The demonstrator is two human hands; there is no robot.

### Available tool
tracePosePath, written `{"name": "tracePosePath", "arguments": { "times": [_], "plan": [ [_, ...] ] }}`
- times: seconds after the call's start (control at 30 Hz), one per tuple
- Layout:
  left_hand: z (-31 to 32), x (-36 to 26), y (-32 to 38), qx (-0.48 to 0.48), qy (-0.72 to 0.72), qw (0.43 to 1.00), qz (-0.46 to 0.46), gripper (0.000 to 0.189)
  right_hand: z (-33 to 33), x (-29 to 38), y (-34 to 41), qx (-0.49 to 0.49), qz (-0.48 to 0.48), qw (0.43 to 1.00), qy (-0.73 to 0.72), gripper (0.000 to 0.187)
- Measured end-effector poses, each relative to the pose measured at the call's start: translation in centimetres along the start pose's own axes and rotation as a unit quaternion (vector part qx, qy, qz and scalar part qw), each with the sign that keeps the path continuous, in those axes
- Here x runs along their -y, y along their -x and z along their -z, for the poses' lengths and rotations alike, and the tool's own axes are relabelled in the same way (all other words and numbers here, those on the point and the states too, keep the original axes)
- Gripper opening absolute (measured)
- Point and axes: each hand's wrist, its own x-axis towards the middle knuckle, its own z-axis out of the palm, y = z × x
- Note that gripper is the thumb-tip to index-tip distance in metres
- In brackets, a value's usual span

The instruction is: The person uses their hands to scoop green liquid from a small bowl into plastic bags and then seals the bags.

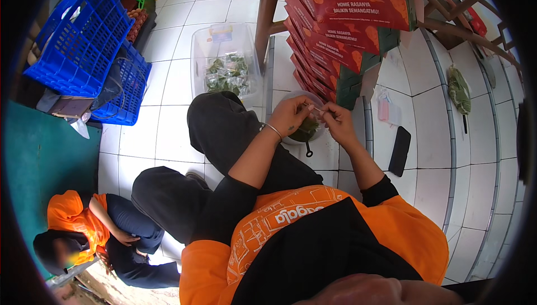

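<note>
My left hand and my right hand meet above a round pale bowl. Pinched between the fingertips of both is a small thin light-coloured item, too small to name. Green leaves lie in the bowl under my hands, partly hidden by them. A black handle with a ring end sticks out over the bowl's near rim. Beyond my knee, a clear plastic bin on the floor holds small clear bags of green leaves.
Stacked red and green printed cartons rise beside the bowl. A black phone, a small clear pack and a bag of leaves rest on tiled steps. Blue plastic crates stand left; a person in orange sits lower left.
</note>
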Motion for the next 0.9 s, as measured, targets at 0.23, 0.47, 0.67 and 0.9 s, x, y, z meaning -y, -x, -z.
{"name": "tracePosePath", "arguments": {
  "times": [0.23,0.47,0.67,0.9],
  "plan": [
    [0.7,-0.9,0.3,-0.014,-0.146,0.988,-0.043,0.017,-1.0,0.0,-0.1,0.004,-0.003,0.999,0.032,0.011],
    [0.6,-0.6,0.4,-0.031,-0.217,0.972,-0.08,0.02,-1.8,-1.0,0.0,0.019,-0.014,1.0,-0.005,0.011],
    [0.6,0.0,0.4,-0.011,-0.121,0.992,-0.039,0.02,-1.3,-0.5,0.0,0.043,-0.022,0.999,0.001,0.015],
    [1.2,0.3,0.5,-0.025,-0.103,0.994,-0.033,0.019,-0.9,0.7,0.0,0.039,0.062,0.983,0.171,0.029]
  ]
}}
